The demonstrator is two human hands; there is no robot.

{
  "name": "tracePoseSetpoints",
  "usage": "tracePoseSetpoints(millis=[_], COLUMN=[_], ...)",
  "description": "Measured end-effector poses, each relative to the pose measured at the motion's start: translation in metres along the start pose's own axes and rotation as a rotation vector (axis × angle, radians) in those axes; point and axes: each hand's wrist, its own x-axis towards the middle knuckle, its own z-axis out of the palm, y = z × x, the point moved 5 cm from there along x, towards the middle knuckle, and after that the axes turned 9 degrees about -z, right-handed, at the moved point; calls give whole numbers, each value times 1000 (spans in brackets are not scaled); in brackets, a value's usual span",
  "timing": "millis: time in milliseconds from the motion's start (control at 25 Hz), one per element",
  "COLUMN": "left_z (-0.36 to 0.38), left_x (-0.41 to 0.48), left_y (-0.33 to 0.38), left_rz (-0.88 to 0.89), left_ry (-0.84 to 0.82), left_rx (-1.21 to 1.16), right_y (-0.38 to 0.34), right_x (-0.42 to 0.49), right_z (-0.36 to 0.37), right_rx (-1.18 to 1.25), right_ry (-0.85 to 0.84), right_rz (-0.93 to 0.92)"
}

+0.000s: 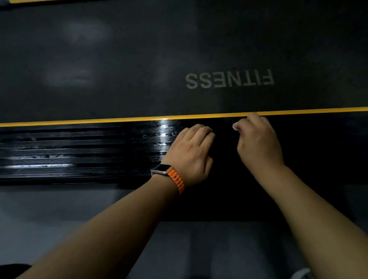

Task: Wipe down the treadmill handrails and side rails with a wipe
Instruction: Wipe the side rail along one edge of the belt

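Wiping the near side rail (pixel 65 150) goes best with firm strokes along its ribs. Both the left hand (pixel 190 153) and right hand (pixel 259 144) rest curled on it; whether they grasp the wipe cannot be told. Ahead of the knuckles runs the yellow stripe (pixel 113 120).

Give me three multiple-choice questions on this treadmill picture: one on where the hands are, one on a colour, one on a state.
1. Where are the left hand and right hand? A at a console; B at the near side rail; C at a bench.
2. Colour of the watch strap? A orange; B blue; C green.
3. The right hand's fingers? A spread flat; B curled; C out of view.
Answers: B, both are at the black ribbed rail; A, the strap is orange; B, its knuckles are bent.
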Motion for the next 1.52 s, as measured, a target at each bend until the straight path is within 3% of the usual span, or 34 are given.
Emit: tracePoseSetpoints(millis=[160, 280, 440, 560, 720, 1080, 1240, 1360, 1520], left_z=[-1, -1, 0, 1, 2, 1, 0, -1, 1], left_x=[0, 0, 0, 1, 0, 1, 0, 0, -1], left_y=[1, 1, 1, -1, 0, -1, 0, -1, 0], left_rz=[2, 1, 3, -1, 0, 2, 6, 2, -1], left_ry=[11, 13, 16, 6, 0, -1, 9, 11, 6], left_rx=[-8, -3, -16, -11, -12, -19, -24, -22, -15], right_y=[-13, 2, -6, 6, -4, 26, 23, 32, 25], right_x=[3, 14, 20, 30, 30, 31, 22, 15, 4], right_z=[5, -1, 4, 0, 7, -10, -11, -16, -14], right_rx=[-11, -14, -30, -38, -17, -46, -71, -35, -29], right_ry=[-55, -16, -73, -26, -76, -56, -141, -71, -102], right_rz=[-138, 6, -142, -16, -139, 26, -83, 3, -75])
